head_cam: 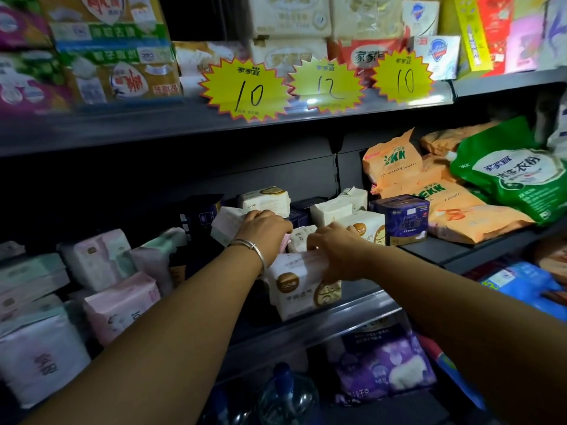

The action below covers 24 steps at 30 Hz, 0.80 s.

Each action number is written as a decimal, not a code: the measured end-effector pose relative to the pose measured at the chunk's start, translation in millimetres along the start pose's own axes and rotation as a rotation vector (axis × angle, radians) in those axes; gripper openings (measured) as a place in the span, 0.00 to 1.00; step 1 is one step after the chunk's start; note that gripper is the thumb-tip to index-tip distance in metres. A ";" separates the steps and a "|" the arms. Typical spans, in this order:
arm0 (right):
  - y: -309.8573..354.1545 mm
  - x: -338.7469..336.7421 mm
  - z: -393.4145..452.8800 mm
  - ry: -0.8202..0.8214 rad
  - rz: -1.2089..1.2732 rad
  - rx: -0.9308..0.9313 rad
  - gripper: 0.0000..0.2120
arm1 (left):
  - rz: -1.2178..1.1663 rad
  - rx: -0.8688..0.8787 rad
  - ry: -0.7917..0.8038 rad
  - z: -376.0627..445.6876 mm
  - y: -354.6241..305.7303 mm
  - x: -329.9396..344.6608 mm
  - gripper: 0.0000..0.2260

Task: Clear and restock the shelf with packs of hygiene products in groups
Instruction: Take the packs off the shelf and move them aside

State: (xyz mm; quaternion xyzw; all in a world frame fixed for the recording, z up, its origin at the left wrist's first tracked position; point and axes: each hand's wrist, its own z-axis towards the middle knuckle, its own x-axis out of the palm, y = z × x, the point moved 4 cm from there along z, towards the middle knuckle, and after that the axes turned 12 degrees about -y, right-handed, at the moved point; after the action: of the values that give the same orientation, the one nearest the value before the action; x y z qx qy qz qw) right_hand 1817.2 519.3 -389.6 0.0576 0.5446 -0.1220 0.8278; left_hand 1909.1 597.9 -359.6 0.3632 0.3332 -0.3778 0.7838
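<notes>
On the dark grey metal middle shelf (352, 305), which spans the full width of the view, packs of hygiene products lie in loose groups. Above it, the upper shelf (92, 127) carries stacked boxes and three yellow star-shaped price tags (245, 87) marked 10, 12 and 10. At the right end of the middle shelf lie a large green plastic bag of washing powder (518, 182) and, beside it, several orange plastic bags (395, 161), partly overlapping one another. At the left end stands a group of soft pink and pale green packs (116, 302), some upright and some leaning. A dark blue box-shaped pack (402, 217) stands upright between the orange bags and the central group. The central group consists of white soft packs with gold round labels (265, 200), set at mixed angles toward the back of the shelf.

At the front edge of the shelf stands one white soft pack with a gold label (302, 289), upright and slightly tilted. The right hand (337, 253) grasps the top edge of this pack, fingers curled over it. The left hand (264, 231), with a silver metal bangle (251, 250) on its wrist, reaches further back and rests palm down on a white and pale pink flat pack (227, 223); its fingers curl over the pack's near edge and grip it. Both hands are close together, just apart.
</notes>
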 end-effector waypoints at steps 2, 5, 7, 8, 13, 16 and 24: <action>-10.9 1.5 -6.3 0.019 0.082 0.053 0.25 | 0.006 0.000 0.003 2.2 -3.3 4.0 0.14; -25.2 2.6 -12.3 0.011 0.144 0.112 0.30 | 0.082 0.055 0.045 5.4 -13.9 13.0 0.11; -30.1 3.7 -12.7 0.021 0.088 0.104 0.35 | 0.133 0.092 0.063 5.7 -18.4 14.1 0.16; -29.8 4.9 -12.4 0.032 0.049 0.092 0.36 | 0.139 0.098 0.070 5.6 -19.3 13.4 0.19; -26.6 8.3 -16.6 0.060 0.234 0.156 0.33 | 0.089 0.060 0.032 10.3 -19.9 10.3 0.17; -43.4 -8.1 -22.7 0.019 0.323 0.228 0.30 | -0.031 -0.024 0.042 8.8 -19.9 10.8 0.15; -82.8 -26.0 -43.0 -0.113 0.174 0.348 0.30 | -0.075 -0.075 0.189 -2.5 -39.3 34.3 0.19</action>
State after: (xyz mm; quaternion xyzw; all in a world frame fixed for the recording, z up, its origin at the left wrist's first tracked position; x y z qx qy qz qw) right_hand 1747.3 453.0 -379.9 0.2396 0.4609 -0.1453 0.8421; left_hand 1892.6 570.2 -400.7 0.3547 0.4328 -0.3584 0.7473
